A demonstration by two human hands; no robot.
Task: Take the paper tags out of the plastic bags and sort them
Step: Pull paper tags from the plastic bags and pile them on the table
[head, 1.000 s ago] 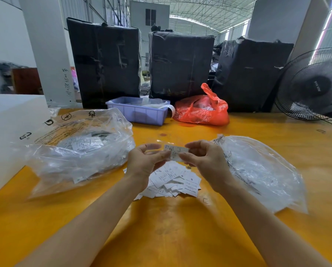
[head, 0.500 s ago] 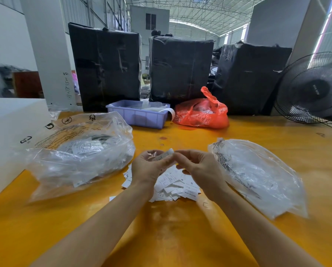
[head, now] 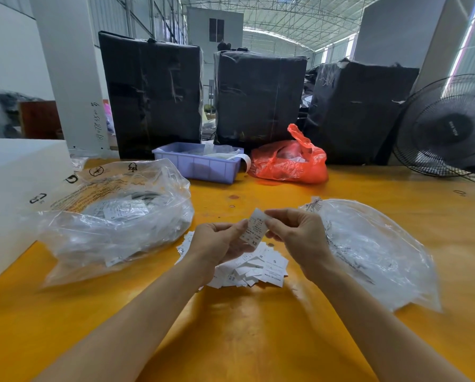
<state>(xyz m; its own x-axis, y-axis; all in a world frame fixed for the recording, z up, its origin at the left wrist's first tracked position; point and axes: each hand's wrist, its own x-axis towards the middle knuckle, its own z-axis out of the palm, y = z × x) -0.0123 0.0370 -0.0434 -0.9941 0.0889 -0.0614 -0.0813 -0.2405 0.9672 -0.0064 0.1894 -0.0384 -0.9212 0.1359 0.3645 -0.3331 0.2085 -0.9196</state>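
Observation:
A small white paper tag [head: 255, 228] marked XS stands nearly upright between my hands above the yellow table [head: 244, 326]. My left hand [head: 217, 241] pinches its left edge with the thumb, and my right hand [head: 294, 232] pinches its upper right edge. Under my hands lies a loose pile of white tags [head: 254, 267], some marked S. A large clear plastic bag [head: 115, 213] with tags inside lies to the left. A second clear plastic bag [head: 368, 249], flatter, lies to the right.
A white box [head: 13, 188] stands at the left edge. At the back are a lilac plastic bin [head: 197, 164], a red plastic bag [head: 288, 161], three black-wrapped bales [head: 258, 97] and a black fan [head: 448, 128] on the right.
The tag was lying flat between my fingertips; it now stands upright with its print toward me. My hands stayed above the pile.

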